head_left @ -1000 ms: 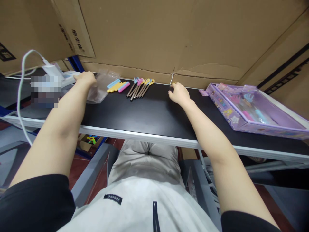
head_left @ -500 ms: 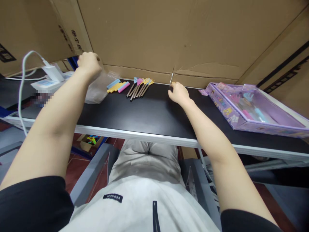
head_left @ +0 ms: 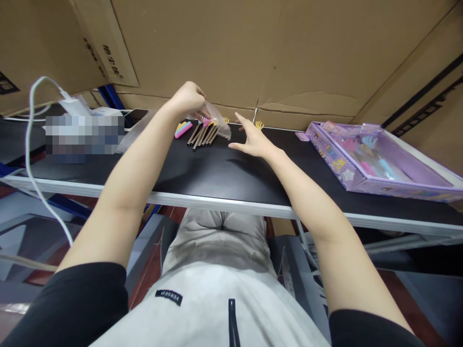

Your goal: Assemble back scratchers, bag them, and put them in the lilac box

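Observation:
My left hand (head_left: 190,100) pinches a small clear plastic bag (head_left: 221,124), which hangs over the heads of the metal rods. The brown-grey rods (head_left: 201,137) lie side by side; some pink and yellow claw-shaped heads, like those of back scratchers, show past the hand and bag. Pink and yellow tube handles (head_left: 183,129) lie just left of them, partly hidden by my left wrist. My right hand (head_left: 252,140) is open, thumb and fingers apart, a little right of the bag. Behind it, a yellow claw head (head_left: 259,125) shows near the cardboard.
At the right stands a purple display box (head_left: 358,179) with claw-headed pieces inside. More clear plastic bags (head_left: 134,132) lie behind my left forearm. A white cable (head_left: 31,125) loops over the table's left edge. The cardboard wall (head_left: 231,53) closes off the back.
My left hand has moved right, carrying a bag from the left side to above the rods. My right hand has opened and shifted slightly left, away from the yellow claw head.

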Demonstrator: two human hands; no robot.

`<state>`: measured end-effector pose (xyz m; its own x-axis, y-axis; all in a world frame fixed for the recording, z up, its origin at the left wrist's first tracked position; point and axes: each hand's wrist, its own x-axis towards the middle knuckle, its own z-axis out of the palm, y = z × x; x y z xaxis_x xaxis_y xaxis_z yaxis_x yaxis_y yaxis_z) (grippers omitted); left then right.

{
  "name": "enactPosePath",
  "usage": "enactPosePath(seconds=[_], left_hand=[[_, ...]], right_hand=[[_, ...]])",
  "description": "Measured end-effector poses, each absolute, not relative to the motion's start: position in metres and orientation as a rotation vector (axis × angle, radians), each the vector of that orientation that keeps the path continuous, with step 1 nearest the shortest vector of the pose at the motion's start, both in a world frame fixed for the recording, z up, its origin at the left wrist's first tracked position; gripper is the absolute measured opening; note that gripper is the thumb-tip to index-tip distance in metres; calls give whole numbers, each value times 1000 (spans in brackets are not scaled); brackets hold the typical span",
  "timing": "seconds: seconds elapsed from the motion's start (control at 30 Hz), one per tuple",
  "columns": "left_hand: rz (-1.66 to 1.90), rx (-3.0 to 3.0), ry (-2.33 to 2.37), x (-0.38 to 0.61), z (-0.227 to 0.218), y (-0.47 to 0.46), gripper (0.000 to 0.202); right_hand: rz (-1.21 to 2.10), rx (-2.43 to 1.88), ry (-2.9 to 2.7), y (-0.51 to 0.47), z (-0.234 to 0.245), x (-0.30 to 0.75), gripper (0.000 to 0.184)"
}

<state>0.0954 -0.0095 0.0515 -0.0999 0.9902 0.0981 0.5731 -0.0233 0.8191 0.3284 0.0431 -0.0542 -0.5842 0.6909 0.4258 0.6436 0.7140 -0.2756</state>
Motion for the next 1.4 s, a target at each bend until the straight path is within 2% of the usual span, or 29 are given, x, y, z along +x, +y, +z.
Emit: enactPosePath(seconds=[0.07, 0.23, 0.33, 0.43, 0.53, 0.63, 0.73, 0.87, 1.1, 1.2, 1.4], left_hand=[[1016, 1632, 1699, 104, 47, -9, 52], [946, 1869, 1732, 103, 15, 22, 47], [1003, 2149, 1727, 93, -13, 50, 53], [1083, 2425, 1564, 84, -39, 69, 74], [1028, 2602, 1436, 84, -55, 70, 96], [914, 2638, 1536, 92, -58, 59, 102], [939, 2638, 1628, 102, -56, 50, 85], [1019, 2674, 1627, 106, -56, 51, 63], [909, 2782, 1479, 106, -57, 49, 38], [896, 2792, 1417, 109, -54, 43, 32], [807, 2776, 1458, 115, -47, 34, 34]], right_hand=[[112, -977, -2372, 40, -55, 325, 103], [55, -977, -2172, 29, -52, 318, 52], [194, -1046, -2027, 25, -49, 314, 37], [480, -1109, -1815, 26, -48, 308, 30], [749, -1146, -1567, 25, -45, 300, 25], [982, -1154, -1390, 17, -40, 294, 19], [1210, -1151, -1289, 5, -34, 292, 13], [1429, -1150, -1242, -4, -28, 292, 17], [1521, -1249, -1252, -8, -23, 295, 21], [1515, -1312, -1273, -7, -22, 297, 22], [1449, -1407, -1293, -6, -23, 297, 26]])
